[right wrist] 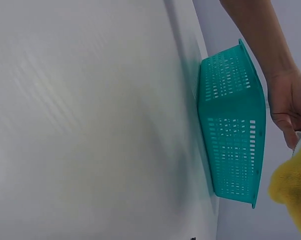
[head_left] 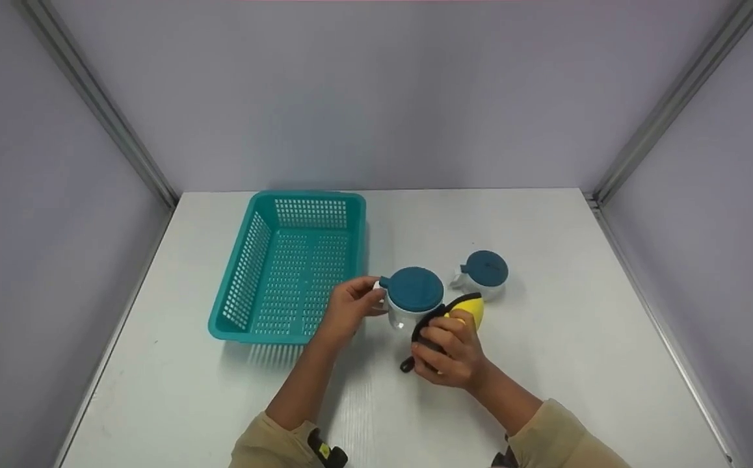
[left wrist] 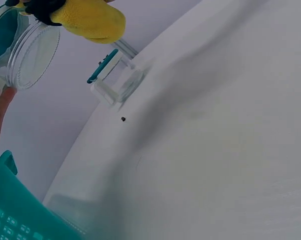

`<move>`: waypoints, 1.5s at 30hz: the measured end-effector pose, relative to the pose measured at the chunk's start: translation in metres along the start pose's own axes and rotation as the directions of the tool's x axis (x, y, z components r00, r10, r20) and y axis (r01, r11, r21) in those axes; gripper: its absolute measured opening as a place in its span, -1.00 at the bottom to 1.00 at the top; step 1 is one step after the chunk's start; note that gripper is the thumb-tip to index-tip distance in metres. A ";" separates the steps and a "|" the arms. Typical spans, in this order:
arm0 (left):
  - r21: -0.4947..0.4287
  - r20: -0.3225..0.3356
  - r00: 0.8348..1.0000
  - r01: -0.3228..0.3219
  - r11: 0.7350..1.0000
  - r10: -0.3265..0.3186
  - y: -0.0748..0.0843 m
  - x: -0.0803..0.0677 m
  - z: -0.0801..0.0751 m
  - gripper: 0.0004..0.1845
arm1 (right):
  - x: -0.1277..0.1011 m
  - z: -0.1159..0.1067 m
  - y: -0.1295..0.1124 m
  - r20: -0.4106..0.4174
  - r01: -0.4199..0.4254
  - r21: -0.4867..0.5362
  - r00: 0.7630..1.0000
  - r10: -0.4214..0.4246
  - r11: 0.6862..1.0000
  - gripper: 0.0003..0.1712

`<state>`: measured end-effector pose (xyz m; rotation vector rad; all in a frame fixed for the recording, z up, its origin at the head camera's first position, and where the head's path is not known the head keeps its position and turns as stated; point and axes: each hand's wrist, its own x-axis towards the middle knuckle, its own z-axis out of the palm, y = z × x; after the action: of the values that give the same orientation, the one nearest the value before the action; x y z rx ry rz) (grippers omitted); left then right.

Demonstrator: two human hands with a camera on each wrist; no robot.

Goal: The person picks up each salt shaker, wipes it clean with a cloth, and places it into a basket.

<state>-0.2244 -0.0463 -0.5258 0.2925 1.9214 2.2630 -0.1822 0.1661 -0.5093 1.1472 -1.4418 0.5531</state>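
My left hand point(head_left: 350, 305) pinches the white handle of a clear jar point(head_left: 406, 318) with a dark blue lid point(head_left: 415, 289), raised off the table. In the left wrist view the bottom of that jar point(left wrist: 38, 55) faces the camera. My right hand point(head_left: 451, 351) grips a yellow fuzzy duster with black parts point(head_left: 471, 309) against the jar's side. In the right wrist view the duster point(right wrist: 295, 190) hides most of the jar. A second, similar jar point(head_left: 490, 291) with a blue lid stands on the table just beyond the right hand.
A teal plastic basket point(head_left: 222, 328) with perforated sides stands to the left, close to my left forearm. The white table point(head_left: 175, 390) is bounded by grey panels at the back and both sides. A small dark speck point(left wrist: 123, 119) lies near the second jar.
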 end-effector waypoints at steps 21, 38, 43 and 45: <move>-0.026 0.144 0.986 -0.084 0.996 0.086 0.004 0.000 -0.012 -0.72 | 0.025 -0.006 0.008 -0.065 0.033 0.047 0.997 -0.030 0.998 -0.88; 0.001 0.139 0.990 -0.009 1.000 0.009 0.000 -0.002 -0.005 -0.71 | 0.025 -0.003 0.004 -0.090 0.030 0.060 0.996 -0.025 0.998 -0.83; 0.013 0.141 0.990 -0.026 1.000 0.024 -0.001 -0.002 -0.006 -0.72 | 0.019 -0.004 0.005 -0.075 0.009 0.048 0.997 -0.005 0.999 -0.85; 0.025 0.122 0.992 -0.034 0.999 0.031 -0.001 -0.002 -0.005 -0.72 | 0.014 -0.003 0.006 -0.073 -0.012 0.037 0.997 0.015 0.999 -0.85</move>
<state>-0.2240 -0.0515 -0.5282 0.4570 1.9011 2.1857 -0.1839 0.1665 -0.4934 1.1353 -1.3824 0.6269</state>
